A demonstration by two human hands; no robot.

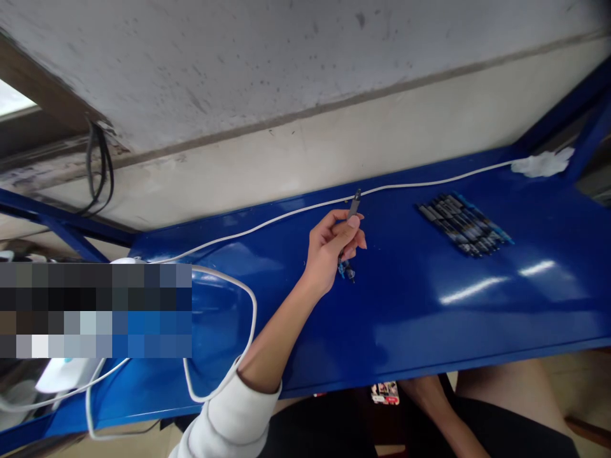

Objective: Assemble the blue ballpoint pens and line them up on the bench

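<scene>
My left hand (334, 245) is closed over the middle of the blue table, its thumb pressed on a pen (354, 205) with a grey and black upper end that points away from me. Below the palm, the ends of dark and blue pens (347, 271) stick out; whether they are held or lie on the table cannot be told. To the right, several black pens and a blue one (465, 224) lie side by side in a slanted row. My right hand (420, 389) is low under the table's front edge, beside a phone (384, 393) with a lit screen; its fingers are hidden.
A white cable (286, 213) runs along the back of the blue table (405, 324) to a crumpled white plastic bag (543, 163). More white cable (254, 305) loops at the left, by a white object (71, 374) and a pixelated area. A wall stands behind; blue frame posts rise at both ends.
</scene>
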